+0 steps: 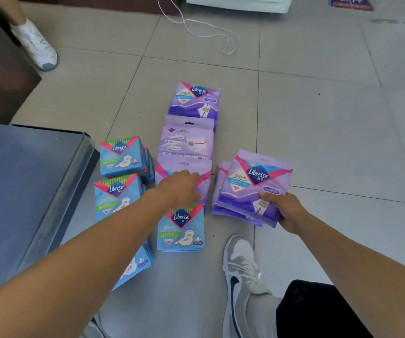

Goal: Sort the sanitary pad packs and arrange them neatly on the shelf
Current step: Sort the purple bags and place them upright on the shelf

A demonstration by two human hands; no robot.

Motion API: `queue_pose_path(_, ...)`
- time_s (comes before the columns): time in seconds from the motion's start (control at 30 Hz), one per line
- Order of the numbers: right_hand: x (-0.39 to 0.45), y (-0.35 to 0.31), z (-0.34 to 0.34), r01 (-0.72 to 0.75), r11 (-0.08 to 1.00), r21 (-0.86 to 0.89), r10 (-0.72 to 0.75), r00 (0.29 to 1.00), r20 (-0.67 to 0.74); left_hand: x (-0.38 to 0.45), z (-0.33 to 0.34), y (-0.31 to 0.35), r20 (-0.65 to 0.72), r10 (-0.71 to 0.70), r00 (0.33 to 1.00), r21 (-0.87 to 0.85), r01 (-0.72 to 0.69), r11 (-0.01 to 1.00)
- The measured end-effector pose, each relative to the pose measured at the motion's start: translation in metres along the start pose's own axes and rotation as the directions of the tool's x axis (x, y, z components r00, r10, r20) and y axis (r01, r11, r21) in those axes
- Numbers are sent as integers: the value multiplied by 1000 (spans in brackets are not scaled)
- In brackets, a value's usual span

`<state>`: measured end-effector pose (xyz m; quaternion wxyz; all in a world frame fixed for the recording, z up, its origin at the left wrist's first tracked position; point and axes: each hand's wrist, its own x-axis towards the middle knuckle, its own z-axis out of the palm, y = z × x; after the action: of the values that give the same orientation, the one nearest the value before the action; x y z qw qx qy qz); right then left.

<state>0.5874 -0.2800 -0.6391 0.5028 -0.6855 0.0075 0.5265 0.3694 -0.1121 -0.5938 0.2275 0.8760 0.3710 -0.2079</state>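
Purple and blue Libresse pad packs lie on the tiled floor. My right hand [285,211] grips a small stack of purple packs [250,189] at its lower right corner, just above the floor. My left hand [180,187] rests palm down on another purple pack [184,172], fingers closing over its top edge. Beyond that lie a purple pack turned back side up [187,140] and a face-up purple pack [195,100]. Blue packs sit to the left in stacks [122,156] [116,195], one lies in front [180,228], one under my left arm [136,264].
A grey metal shelf base [25,181] stands at the left, close to the blue stacks. My grey shoe [239,276] is planted below the purple stack. Another person's white shoe [35,45] is at top left. A white cord [206,25] loops across the far tiles.
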Motion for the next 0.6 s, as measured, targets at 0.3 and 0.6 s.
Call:
queue_pose_path(0.3,-33,-29,64,42,999,-2,-38,920,390,-3,-14,5,-35,-127,991,-880,29,474)
queue_pose_path(0.6,-4,-31,69,67,985,-162,-31,976,216,-9,-2,-42,70,-359,931,-997,76,1)
